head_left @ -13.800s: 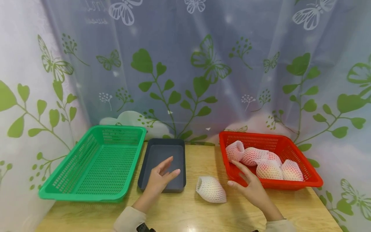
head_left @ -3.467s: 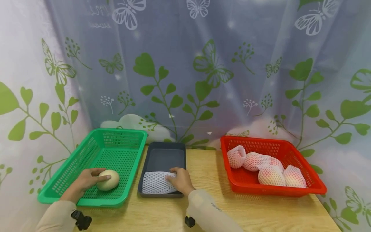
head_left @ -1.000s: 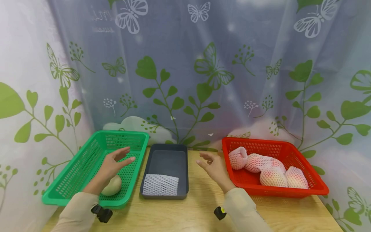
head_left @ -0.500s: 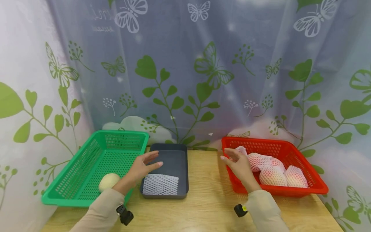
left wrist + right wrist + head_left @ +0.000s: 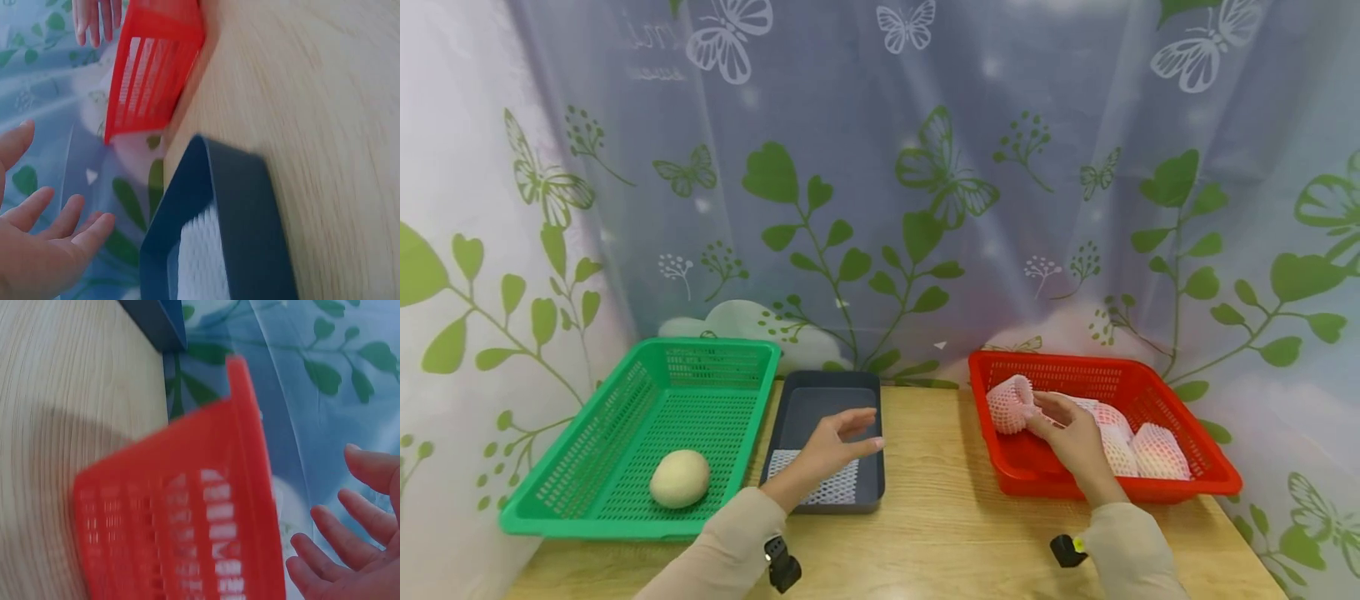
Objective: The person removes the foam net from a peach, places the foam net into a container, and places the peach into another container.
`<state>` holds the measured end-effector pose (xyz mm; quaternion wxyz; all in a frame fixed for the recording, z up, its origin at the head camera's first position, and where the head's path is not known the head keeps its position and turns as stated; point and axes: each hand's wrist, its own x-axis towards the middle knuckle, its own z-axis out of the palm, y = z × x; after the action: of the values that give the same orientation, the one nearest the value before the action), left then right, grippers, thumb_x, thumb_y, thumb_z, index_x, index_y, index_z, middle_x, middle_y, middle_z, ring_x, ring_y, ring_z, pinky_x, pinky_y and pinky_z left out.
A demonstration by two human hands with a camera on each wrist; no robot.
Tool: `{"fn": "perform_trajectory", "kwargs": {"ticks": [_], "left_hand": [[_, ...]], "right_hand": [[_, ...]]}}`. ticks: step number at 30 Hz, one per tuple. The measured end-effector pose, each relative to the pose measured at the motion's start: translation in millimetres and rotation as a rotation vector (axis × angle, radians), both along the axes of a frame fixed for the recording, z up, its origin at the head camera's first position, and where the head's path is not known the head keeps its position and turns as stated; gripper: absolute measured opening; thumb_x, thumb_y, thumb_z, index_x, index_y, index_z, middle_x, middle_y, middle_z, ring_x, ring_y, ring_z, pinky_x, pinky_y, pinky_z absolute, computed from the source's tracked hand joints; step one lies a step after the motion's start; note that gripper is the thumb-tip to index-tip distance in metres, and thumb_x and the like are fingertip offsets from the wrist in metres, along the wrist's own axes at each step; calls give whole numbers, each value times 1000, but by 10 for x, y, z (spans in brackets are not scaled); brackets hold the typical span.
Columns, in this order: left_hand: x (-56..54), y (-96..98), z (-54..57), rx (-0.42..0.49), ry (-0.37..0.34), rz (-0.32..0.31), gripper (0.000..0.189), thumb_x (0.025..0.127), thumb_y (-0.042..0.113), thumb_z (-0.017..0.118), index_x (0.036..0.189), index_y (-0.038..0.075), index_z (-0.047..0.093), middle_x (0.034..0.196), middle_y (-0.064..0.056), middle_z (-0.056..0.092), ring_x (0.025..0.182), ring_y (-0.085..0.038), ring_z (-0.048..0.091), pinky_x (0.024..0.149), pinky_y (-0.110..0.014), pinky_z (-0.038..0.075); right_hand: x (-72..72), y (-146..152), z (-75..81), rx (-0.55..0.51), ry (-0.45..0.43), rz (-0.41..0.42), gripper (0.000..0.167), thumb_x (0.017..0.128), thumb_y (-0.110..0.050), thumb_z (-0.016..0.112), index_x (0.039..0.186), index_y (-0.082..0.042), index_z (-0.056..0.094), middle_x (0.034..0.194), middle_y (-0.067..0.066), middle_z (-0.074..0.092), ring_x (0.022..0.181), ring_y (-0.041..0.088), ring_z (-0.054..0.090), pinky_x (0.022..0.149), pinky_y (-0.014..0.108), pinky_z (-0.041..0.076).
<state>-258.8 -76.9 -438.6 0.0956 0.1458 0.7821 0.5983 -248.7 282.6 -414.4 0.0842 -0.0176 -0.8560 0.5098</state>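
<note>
My right hand (image 5: 1077,442) hovers over the red basket (image 5: 1037,482), its fingers spread above fruit wrapped in foam nets. Nearest its fingertips is a pink foam net sleeve (image 5: 1009,407) at the basket's left end; whether it touches anything is unclear, though the right wrist view shows the hand (image 5: 356,544) holding nothing. My left hand (image 5: 829,454) is held with loose fingers above the dark grey tray (image 5: 869,493), partly hiding a flattened white foam net (image 5: 838,485) in it. A pale, round, bare fruit (image 5: 680,479) lies in the green basket (image 5: 617,527).
Several net-wrapped fruits (image 5: 1159,452) lie toward the right of the red basket. All three containers stand on a wooden table (image 5: 925,467), with bare wood between tray and red basket. A printed curtain (image 5: 880,208) hangs behind.
Earlier a net-wrapped fruit lay on the table; later my left hand held the bare fruit in the green basket and my right set the net in the tray. Both hands let go and moved right.
</note>
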Motion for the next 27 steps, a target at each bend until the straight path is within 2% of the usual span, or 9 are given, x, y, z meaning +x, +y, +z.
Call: {"fn": "perform_trajectory", "kwargs": {"ticks": [3, 7, 10, 11, 17, 20, 24, 27], "left_hand": [[11, 150, -21, 19, -12, -31, 61, 88, 31, 71, 141, 10, 47, 141, -15, 48, 133, -36, 41, 102, -51, 43], [42, 351, -38, 58, -24, -64, 60, 88, 29, 71, 140, 9, 49, 140, -17, 49, 132, -38, 41, 101, -52, 43], [57, 483, -57, 96, -44, -84, 59, 88, 26, 71, 139, 7, 49, 139, -18, 50, 131, -39, 41, 102, -52, 42], [58, 524, -69, 105, -49, -87, 58, 88, 25, 71, 138, 6, 50, 138, -18, 50, 131, -39, 42, 102, -51, 42], [74, 781, -120, 155, -76, -80, 54, 86, 18, 73, 134, 3, 53, 132, -16, 55, 126, -39, 46, 100, -45, 45], [81, 908, -141, 168, -84, -80, 52, 86, 17, 73, 133, 4, 55, 130, -15, 57, 123, -37, 49, 99, -43, 46], [97, 1065, -164, 169, -85, -81, 50, 84, 16, 74, 130, 3, 58, 127, -16, 59, 119, -38, 52, 97, -43, 48], [124, 1165, -182, 178, -100, -76, 50, 82, 16, 76, 128, 3, 59, 125, -14, 61, 119, -38, 52, 96, -43, 49]], "right_hand": [[32, 128, 2, 24, -19, -11, 57, 95, -31, 62, 141, -3, 45, 140, 24, 47, 130, 38, 43, 106, 48, 37], [74, 312, -39, 63, 2, -41, 57, 95, -33, 61, 140, -2, 46, 139, 23, 48, 128, 39, 45, 94, 19, 46], [101, 434, -64, 76, 5, -53, 59, 94, -36, 62, 140, -2, 46, 139, 24, 47, 127, 40, 45, 78, 1, 41], [110, 471, -65, 81, -1, -54, 61, 93, -38, 61, 140, -3, 45, 140, 24, 47, 127, 40, 44, 77, 2, 42], [151, 706, -65, 152, -32, -42, 67, 93, -42, 60, 143, -2, 41, 141, 28, 44, 128, 44, 42, 81, 13, 49], [153, 803, -65, 194, -42, -30, 69, 93, -43, 60, 144, -1, 39, 141, 30, 43, 129, 46, 40, 90, 33, 53], [150, 911, -74, 221, -48, 5, 69, 93, -41, 61, 144, 0, 38, 141, 32, 41, 129, 50, 37, 96, 57, 45], [148, 1006, -85, 240, -65, 56, 69, 94, -39, 61, 145, -1, 36, 143, 31, 39, 129, 52, 35, 95, 62, 43]]}}
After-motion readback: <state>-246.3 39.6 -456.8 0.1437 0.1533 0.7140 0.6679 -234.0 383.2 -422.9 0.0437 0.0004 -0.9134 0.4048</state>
